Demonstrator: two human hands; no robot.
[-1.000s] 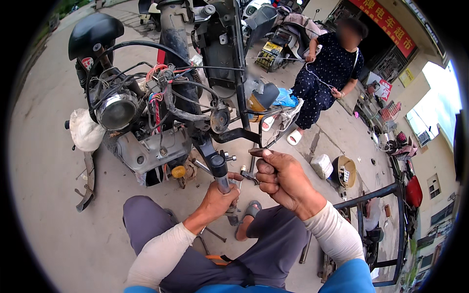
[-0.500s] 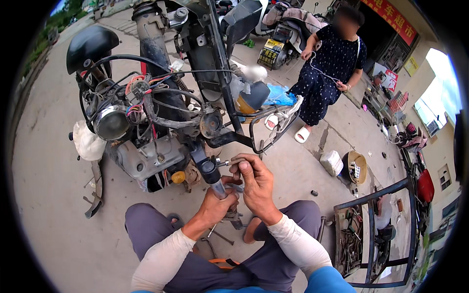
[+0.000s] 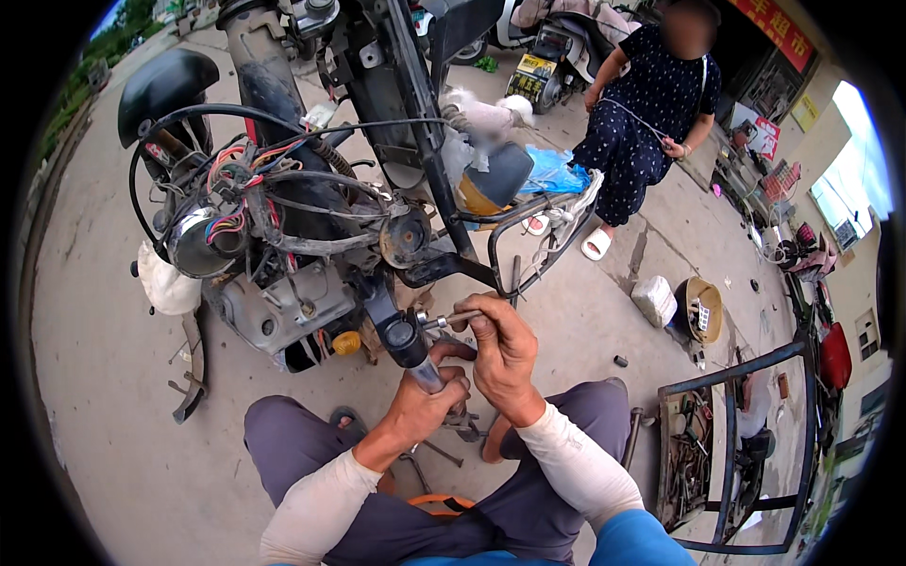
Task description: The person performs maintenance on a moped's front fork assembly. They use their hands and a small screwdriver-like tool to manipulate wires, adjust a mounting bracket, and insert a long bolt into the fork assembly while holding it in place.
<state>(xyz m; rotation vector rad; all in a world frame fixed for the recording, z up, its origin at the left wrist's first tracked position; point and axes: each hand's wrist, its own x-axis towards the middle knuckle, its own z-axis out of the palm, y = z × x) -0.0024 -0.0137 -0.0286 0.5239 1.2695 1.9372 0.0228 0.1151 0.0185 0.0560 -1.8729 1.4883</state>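
My left hand (image 3: 425,406) is wrapped round a grey metal tube (image 3: 426,377), just below a black clamp (image 3: 404,341) on the tube's upper end. Bolts (image 3: 432,323) stick out from the clamp's right side. Pinched between the thumb and fingers of my right hand (image 3: 505,363) is a short thin metal rod (image 3: 462,319), its tip at the bolts. Whether the rod sits in a bolt head is too small to tell. Beyond the clamp is a stripped vehicle front with a black frame (image 3: 436,179), loose wires (image 3: 247,170) and a round lamp housing (image 3: 203,241).
A person (image 3: 651,104) stands at the far right holding a cord. At right are a tan bowl (image 3: 714,330), a white block (image 3: 653,300) and a black metal frame (image 3: 731,373) around a tray of tools (image 3: 675,462). An orange turn lamp (image 3: 346,342) hangs left of the clamp.
The view has shifted slightly. My right hand still pinches the rod at the clamp, its fingers turned a little, and my left hand keeps its grip on the tube.
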